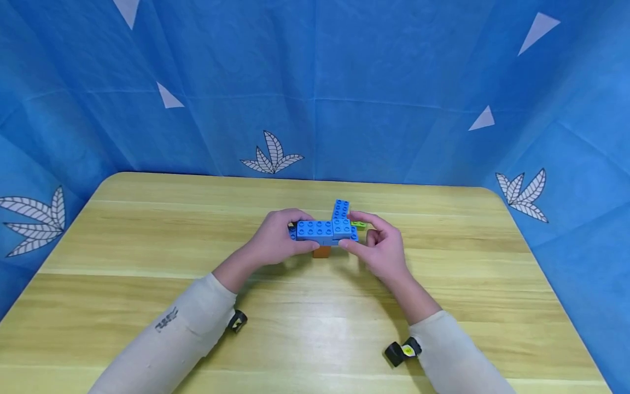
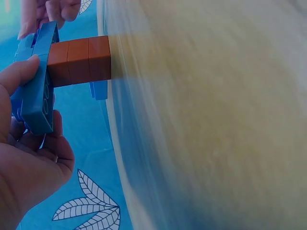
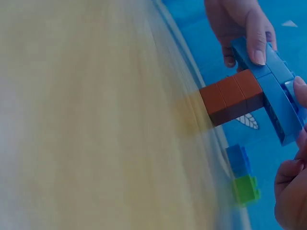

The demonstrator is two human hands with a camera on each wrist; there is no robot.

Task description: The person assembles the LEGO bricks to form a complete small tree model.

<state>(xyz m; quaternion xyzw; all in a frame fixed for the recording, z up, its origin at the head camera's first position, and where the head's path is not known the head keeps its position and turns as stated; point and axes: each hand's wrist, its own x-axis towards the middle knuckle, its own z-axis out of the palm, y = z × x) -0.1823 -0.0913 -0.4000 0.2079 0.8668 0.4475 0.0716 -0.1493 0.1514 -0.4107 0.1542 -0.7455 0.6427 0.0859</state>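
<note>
Blue brick assembly (image 1: 322, 241): found atop one column of three brown bricks (image 3: 230, 98), upright on one worktop (image 1: 305, 328). Counted two bricks in top layer: one long brick (image 1: 315, 230), pinched between thumb and fingers of left hand (image 1: 278, 238); one small brick (image 1: 342, 226), pinched likewise by right hand (image 1: 384, 246). Noted beyond, on worktop: one loose blue brick (image 1: 341, 208), one green brick (image 3: 245, 190) just beside.

The wood-grained table (image 1: 315, 339) carries a brown brick column (image 1: 322, 252); toward its far edge lie a blue brick (image 3: 238, 161) and a green brick (image 3: 245, 190).
</note>
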